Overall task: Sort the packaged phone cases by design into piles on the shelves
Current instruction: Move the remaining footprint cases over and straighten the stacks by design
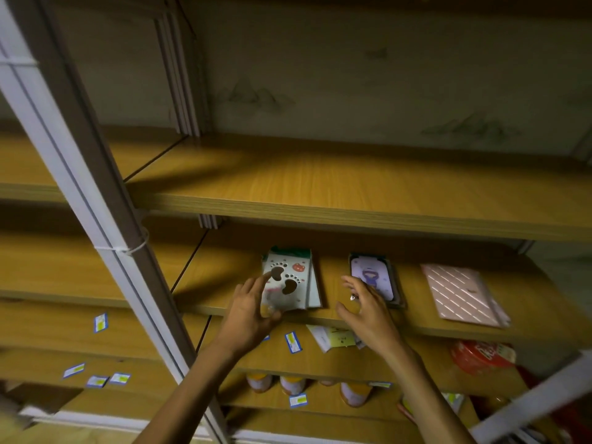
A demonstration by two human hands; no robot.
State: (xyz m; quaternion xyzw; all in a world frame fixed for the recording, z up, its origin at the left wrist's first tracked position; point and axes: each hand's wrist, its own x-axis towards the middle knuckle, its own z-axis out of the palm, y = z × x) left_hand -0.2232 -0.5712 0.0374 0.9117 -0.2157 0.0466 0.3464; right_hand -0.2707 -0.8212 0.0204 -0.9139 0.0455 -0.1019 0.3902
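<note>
Three groups of packaged phone cases lie on the middle wooden shelf (221, 296). A small pile with a paw-print and bear design (293, 280) is on the left. A purple cartoon-figure case (373, 277) sits in the middle, and a pink striped pile (461, 294) lies on the right. My left hand (253, 304) rests on the paw-print pile's near left corner, fingers spread on the top package. My right hand (363, 304) hovers open between the paw-print pile and the purple case, holding nothing.
A bare wooden shelf (352, 187) runs above. On the shelf below lie a white and green packet (333, 338) and a red round tin (480, 355), with blue price tags (293, 341) on the edges. Jars (354, 392) stand lower down. A white upright post (96, 219) crosses the left.
</note>
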